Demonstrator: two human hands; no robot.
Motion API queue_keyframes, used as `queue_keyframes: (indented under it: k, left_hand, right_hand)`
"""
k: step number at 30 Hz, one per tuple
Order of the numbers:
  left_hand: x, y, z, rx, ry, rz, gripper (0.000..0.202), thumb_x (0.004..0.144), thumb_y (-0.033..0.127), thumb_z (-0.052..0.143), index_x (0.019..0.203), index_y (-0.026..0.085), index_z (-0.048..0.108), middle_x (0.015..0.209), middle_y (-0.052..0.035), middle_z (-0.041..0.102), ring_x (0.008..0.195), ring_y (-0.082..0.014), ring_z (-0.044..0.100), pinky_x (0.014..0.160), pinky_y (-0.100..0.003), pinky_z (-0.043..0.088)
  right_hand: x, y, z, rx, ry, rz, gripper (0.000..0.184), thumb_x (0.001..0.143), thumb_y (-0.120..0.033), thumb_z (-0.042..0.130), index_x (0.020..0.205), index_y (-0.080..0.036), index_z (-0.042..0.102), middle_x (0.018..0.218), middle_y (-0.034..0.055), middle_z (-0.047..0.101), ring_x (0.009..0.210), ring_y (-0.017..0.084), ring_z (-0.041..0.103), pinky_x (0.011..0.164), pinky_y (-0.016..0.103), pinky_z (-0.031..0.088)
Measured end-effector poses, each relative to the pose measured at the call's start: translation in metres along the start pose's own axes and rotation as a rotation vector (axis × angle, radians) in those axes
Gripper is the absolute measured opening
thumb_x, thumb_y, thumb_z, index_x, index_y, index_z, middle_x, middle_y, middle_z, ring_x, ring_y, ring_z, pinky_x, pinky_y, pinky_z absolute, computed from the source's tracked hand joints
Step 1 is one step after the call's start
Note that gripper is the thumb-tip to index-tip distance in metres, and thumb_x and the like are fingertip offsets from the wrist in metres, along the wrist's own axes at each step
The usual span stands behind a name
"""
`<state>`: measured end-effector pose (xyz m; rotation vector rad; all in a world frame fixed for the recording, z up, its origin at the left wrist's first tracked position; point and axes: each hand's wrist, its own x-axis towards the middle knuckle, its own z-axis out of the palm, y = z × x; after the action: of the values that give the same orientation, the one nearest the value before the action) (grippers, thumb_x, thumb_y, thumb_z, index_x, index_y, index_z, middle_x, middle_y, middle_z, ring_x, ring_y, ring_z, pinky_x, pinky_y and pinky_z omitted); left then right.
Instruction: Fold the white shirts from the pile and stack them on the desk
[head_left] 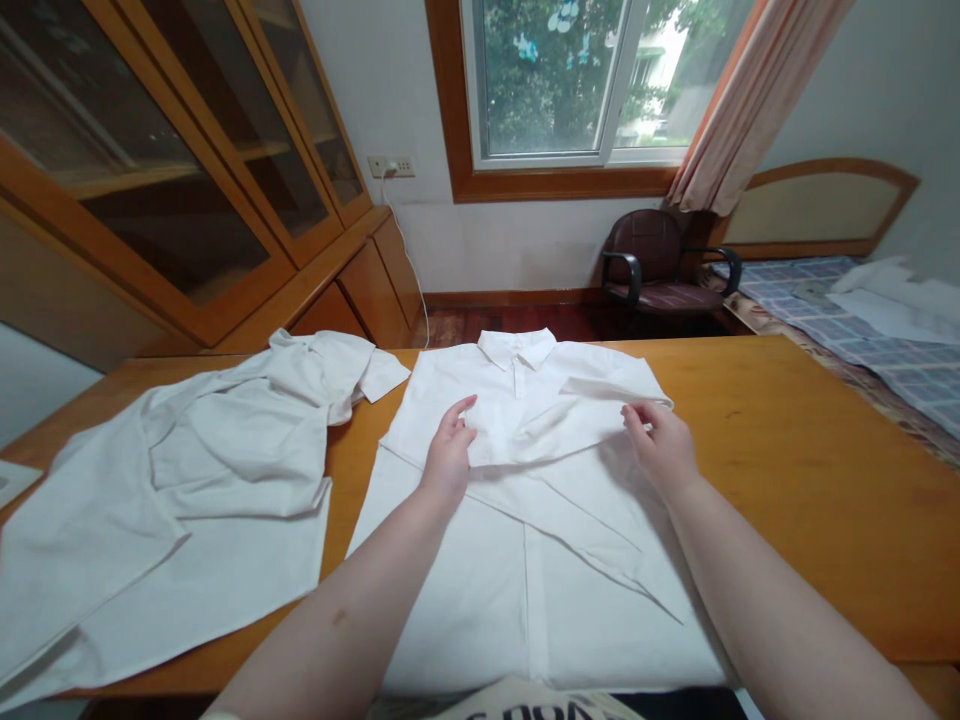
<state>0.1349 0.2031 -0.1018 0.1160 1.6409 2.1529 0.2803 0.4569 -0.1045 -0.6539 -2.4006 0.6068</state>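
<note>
Main item: a white shirt (517,430), laid front up in the middle of the counter (795,480), collar (517,348) at the far edge, hem towards the wearer. Collar neat, placket (535,610) running down the centre. One sleeve slanted across the body from the left, narrowing towards the lower right; above it a second fold of cloth came over from the right, lightly creased.

Through the head camera I saw the right hand (660,440) with its grip pinched on that upper fold at its right end. The left hand (450,455) was at the fold's other end, thumb and forefinger apart; whether its remaining fingers held cloth, I could not tell. Both forearms hid parts of the shirt.

Counter: orange-brown wood, bare on the right. On the left I noted a second white garment (240,450), loosely spread and rumpled, short of touching the shirt.

Beyond: dark red floor (450,325), white wall, wood-framed window (555,90) with a pink curtain (757,100). Glass-doored cabinet (247,100) at left; a white cord (409,260) hung from the wall socket (391,167). Dark red armchair (652,250) below the window, plaid-covered bed (855,300) at right.
</note>
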Motion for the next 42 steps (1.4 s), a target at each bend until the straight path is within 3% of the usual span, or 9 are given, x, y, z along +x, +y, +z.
queue_keyframes:
  k: [5, 8, 11, 14, 21, 26, 32, 36, 42]
  left_hand:
    - [0.011, 0.012, -0.011, -0.055, 0.118, -0.130, 0.037, 0.059, 0.022, 0.056, 0.094, 0.017, 0.067, 0.069, -0.0001, 0.060, 0.055, -0.0114, 0.053, 0.046, -0.021, 0.038]
    - [0.020, 0.012, -0.017, -0.041, 0.170, -0.070, 0.025, 0.060, 0.032, 0.063, 0.079, 0.016, 0.069, 0.073, -0.0013, 0.063, 0.063, -0.0133, 0.057, 0.051, -0.022, 0.041]
    - [0.027, 0.010, -0.022, 0.045, 0.169, 0.000, 0.025, 0.057, 0.034, 0.071, 0.075, 0.016, 0.069, 0.079, -0.0029, 0.067, 0.073, -0.0160, 0.061, 0.062, -0.025, 0.045]
    - [0.030, 0.009, -0.027, 0.101, 0.152, 0.007, 0.030, 0.056, 0.032, 0.072, 0.082, 0.016, 0.069, 0.078, -0.0033, 0.068, 0.070, -0.0159, 0.061, 0.062, -0.026, 0.045]
    - [0.037, 0.014, -0.037, 0.051, 0.188, 0.148, 0.038, 0.063, 0.027, 0.066, 0.100, 0.019, 0.063, 0.066, 0.0036, 0.058, 0.056, -0.0103, 0.055, 0.054, -0.021, 0.042]
    - [0.044, 0.018, -0.041, -0.031, 0.273, 0.236, 0.053, 0.064, 0.023, 0.065, 0.116, 0.020, 0.053, 0.072, 0.0032, 0.060, 0.064, -0.0112, 0.059, 0.059, -0.021, 0.044]
    - [0.049, 0.015, -0.045, -0.087, 0.330, 0.182, 0.045, 0.063, 0.017, 0.059, 0.108, 0.019, 0.058, 0.083, -0.0020, 0.066, 0.073, -0.0148, 0.063, 0.062, -0.024, 0.047]
    - [0.050, 0.016, -0.045, -0.130, 0.350, 0.207, 0.042, 0.061, 0.016, 0.058, 0.103, 0.019, 0.059, 0.083, -0.0015, 0.066, 0.073, -0.0143, 0.064, 0.063, -0.024, 0.048]
    - [0.047, 0.026, -0.042, -0.149, 0.409, 0.200, 0.037, 0.056, 0.016, 0.056, 0.093, 0.018, 0.060, 0.078, -0.0004, 0.064, 0.070, -0.0144, 0.062, 0.060, -0.023, 0.048]
  right_hand:
    - [0.007, 0.013, 0.013, -0.177, -0.091, -0.046, 0.032, 0.084, -0.044, 0.048, 0.095, -0.019, 0.066, 0.105, 0.0100, 0.065, 0.100, 0.025, 0.056, 0.087, 0.038, 0.039]
    - [0.004, 0.016, 0.018, -0.316, -0.237, -0.088, 0.044, 0.079, -0.052, 0.054, 0.109, -0.021, 0.063, 0.124, 0.0110, 0.057, 0.116, 0.030, 0.047, 0.102, 0.047, 0.027]
    - [0.002, 0.018, 0.020, -0.429, -0.338, -0.134, 0.062, 0.069, -0.060, 0.062, 0.119, -0.023, 0.057, 0.132, 0.0108, 0.050, 0.124, 0.033, 0.038, 0.107, 0.052, 0.016]
    - [0.005, 0.022, 0.021, -0.476, -0.325, -0.083, 0.064, 0.070, -0.058, 0.061, 0.122, -0.020, 0.055, 0.132, 0.0127, 0.048, 0.124, 0.033, 0.037, 0.105, 0.048, 0.022]
    - [0.015, 0.025, 0.010, -0.419, -0.178, 0.142, 0.043, 0.081, -0.044, 0.052, 0.113, -0.016, 0.060, 0.123, 0.0120, 0.056, 0.115, 0.029, 0.047, 0.095, 0.041, 0.035]
    - [0.015, 0.024, 0.002, -0.483, -0.052, 0.257, 0.045, 0.077, -0.042, 0.057, 0.114, -0.016, 0.057, 0.115, 0.0141, 0.058, 0.107, 0.031, 0.050, 0.087, 0.040, 0.039]
    - [0.023, 0.034, 0.000, -0.388, -0.132, 0.421, 0.033, 0.079, -0.043, 0.053, 0.100, -0.019, 0.059, 0.096, 0.0100, 0.064, 0.088, 0.025, 0.058, 0.072, 0.034, 0.041]
    - [0.026, 0.035, -0.001, -0.372, -0.143, 0.479, 0.032, 0.075, -0.041, 0.059, 0.100, -0.020, 0.058, 0.093, 0.0079, 0.065, 0.085, 0.024, 0.059, 0.068, 0.032, 0.041]
    - [0.024, 0.033, -0.003, -0.343, -0.097, 0.501, 0.033, 0.075, -0.025, 0.055, 0.106, -0.018, 0.058, 0.098, 0.0111, 0.063, 0.086, 0.023, 0.058, 0.070, 0.031, 0.041]
